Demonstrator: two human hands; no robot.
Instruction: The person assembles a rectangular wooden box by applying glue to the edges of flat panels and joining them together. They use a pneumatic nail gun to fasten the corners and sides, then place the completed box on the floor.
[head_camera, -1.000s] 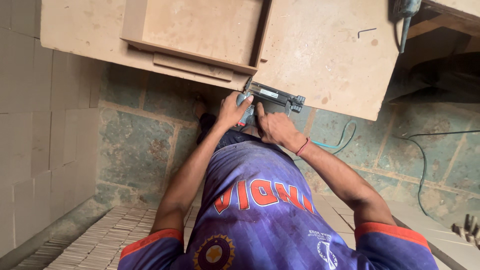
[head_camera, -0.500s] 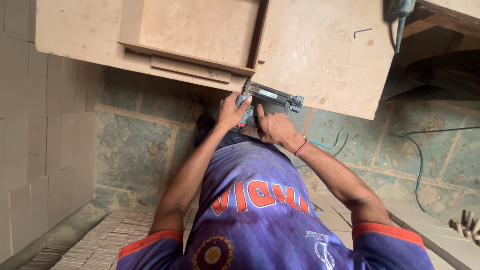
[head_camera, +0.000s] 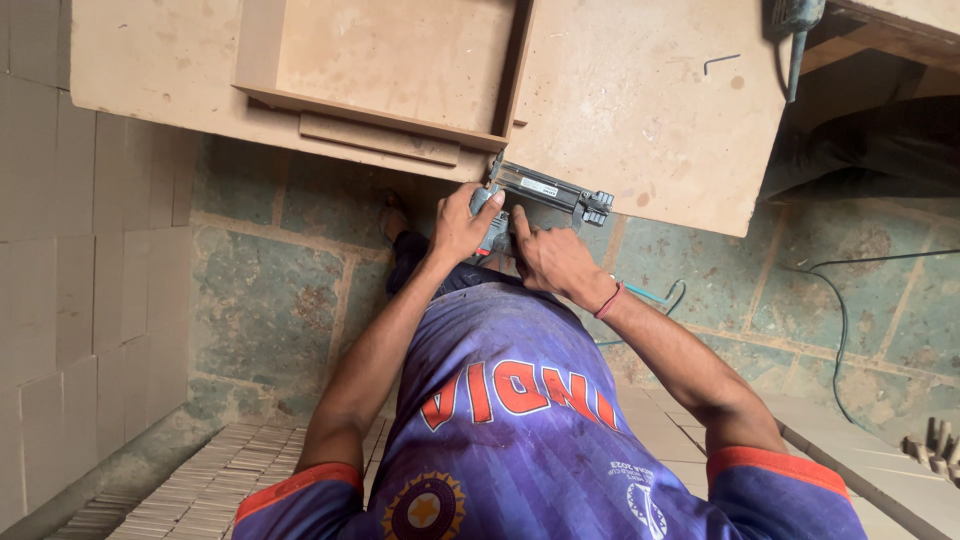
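A grey pneumatic nail gun (head_camera: 548, 193) is pressed against the lower edge of a large brown board (head_camera: 650, 110). My left hand (head_camera: 462, 226) grips the tool's body from the left, fingers wrapped over it. My right hand (head_camera: 553, 262), a red thread on its wrist, holds the tool from below, index finger stretched up along it. A shallow wooden frame (head_camera: 385, 60) lies on the board just above the tool, with a thin strip (head_camera: 378, 138) along its near side. My blue jersey fills the bottom of the view.
Pale stacked panels (head_camera: 70, 300) rise at the left, and bundled thin strips (head_camera: 200, 480) lie at the lower left. A dark cable (head_camera: 842, 310) runs over the tiled floor at the right. A power tool (head_camera: 795, 25) hangs at the top right. A small bent key (head_camera: 720, 63) rests on the board.
Both hands stay on the nail gun at the same spot on the board's edge. Only the view has shifted slightly.
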